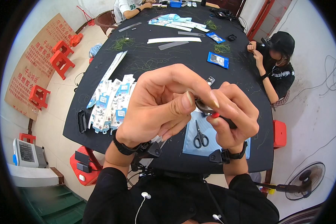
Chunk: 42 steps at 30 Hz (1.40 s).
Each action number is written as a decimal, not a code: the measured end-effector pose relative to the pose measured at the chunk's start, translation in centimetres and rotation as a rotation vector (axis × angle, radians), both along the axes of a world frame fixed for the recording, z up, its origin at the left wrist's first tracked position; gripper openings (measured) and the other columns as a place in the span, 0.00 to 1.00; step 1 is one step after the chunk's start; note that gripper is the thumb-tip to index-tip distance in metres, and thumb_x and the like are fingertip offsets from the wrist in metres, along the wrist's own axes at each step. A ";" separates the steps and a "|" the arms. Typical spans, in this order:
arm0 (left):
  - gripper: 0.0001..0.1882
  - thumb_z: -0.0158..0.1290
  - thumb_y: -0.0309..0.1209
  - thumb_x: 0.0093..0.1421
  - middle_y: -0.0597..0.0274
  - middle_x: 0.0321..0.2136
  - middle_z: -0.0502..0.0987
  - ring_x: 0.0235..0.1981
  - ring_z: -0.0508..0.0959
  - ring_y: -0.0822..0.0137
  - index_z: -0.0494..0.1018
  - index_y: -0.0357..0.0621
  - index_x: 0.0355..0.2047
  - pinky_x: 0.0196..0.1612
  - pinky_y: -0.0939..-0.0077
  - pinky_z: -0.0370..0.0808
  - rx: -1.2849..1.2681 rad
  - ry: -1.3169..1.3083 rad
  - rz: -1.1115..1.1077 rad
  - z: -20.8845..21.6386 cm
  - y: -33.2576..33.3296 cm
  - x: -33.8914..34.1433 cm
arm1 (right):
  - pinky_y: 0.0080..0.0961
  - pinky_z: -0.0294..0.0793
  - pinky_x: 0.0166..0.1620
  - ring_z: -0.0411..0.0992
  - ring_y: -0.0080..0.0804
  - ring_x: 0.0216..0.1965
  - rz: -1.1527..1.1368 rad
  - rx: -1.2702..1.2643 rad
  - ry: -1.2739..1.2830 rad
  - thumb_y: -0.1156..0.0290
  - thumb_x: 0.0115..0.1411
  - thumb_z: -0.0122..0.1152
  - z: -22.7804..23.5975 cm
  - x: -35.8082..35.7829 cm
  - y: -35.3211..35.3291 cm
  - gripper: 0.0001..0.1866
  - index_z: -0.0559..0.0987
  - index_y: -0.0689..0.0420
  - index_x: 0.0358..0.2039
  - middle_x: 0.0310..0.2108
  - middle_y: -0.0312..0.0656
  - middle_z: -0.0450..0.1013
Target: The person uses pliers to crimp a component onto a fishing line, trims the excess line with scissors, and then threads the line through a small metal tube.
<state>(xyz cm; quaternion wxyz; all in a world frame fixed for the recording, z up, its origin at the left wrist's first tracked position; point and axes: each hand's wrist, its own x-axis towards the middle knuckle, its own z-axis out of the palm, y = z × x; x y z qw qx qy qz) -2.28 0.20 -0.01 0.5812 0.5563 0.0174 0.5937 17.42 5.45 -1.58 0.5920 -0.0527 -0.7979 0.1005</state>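
Above the black-covered table (pixel 261 128), your left hand (pixel 162 100) pinches a small dark piece (pixel 203 107) between thumb and forefinger; your right hand (pixel 237 115) curls in beside a red bit (pixel 215 115), likely steadying it. Below, scissors (pixel 200 139) rest on a pale blue sheet (pixel 189 143), probably for easy reach; cards (pixel 107 104) pile leftward.

The held piece (pixel 203 106) is dark grey, with a bright red bit (pixel 215 115) just beside it. The tabletop (pixel 259 149) is plain black. By its near edge, the mat (pixel 189 140) is pale blue and the scissors (pixel 199 133) are black. At its near left corner, the cards (pixel 110 102) are white, patterned with blue blocks and dark print. Toward its right edge, the packets (pixel 218 60) are blue and white, the thread tangle (pixel 223 47) green. Beyond its left edge, the stools (pixel 62 63) are red.
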 end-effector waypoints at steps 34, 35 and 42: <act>0.11 0.47 0.30 0.79 0.52 0.41 0.82 0.11 0.57 0.85 0.72 0.37 0.55 0.12 0.87 0.59 -0.285 -0.205 -0.369 -0.7 -0.1 1.0 | 0.27 0.71 0.28 0.75 0.34 0.28 -0.096 0.034 -0.011 0.68 0.53 0.77 -0.1 0.0 -0.2 0.23 0.87 0.69 0.46 0.32 0.48 0.78; 0.11 0.47 0.30 0.79 0.51 0.42 0.82 0.11 0.57 0.85 0.72 0.37 0.55 0.12 0.87 0.59 -0.294 -0.209 -0.367 -0.8 -0.1 1.0 | 0.27 0.71 0.28 0.75 0.34 0.28 -0.088 0.040 -0.003 0.68 0.53 0.78 -0.2 0.0 -0.1 0.23 0.87 0.69 0.46 0.32 0.48 0.78; 0.11 0.45 0.30 0.80 0.38 0.56 0.79 0.12 0.56 0.85 0.71 0.38 0.55 0.14 0.88 0.60 -0.255 -0.335 -0.432 -1.3 0.1 1.5 | 0.26 0.70 0.28 0.74 0.34 0.27 -0.117 0.038 0.006 0.68 0.52 0.79 0.1 0.0 -0.3 0.23 0.87 0.69 0.45 0.31 0.48 0.78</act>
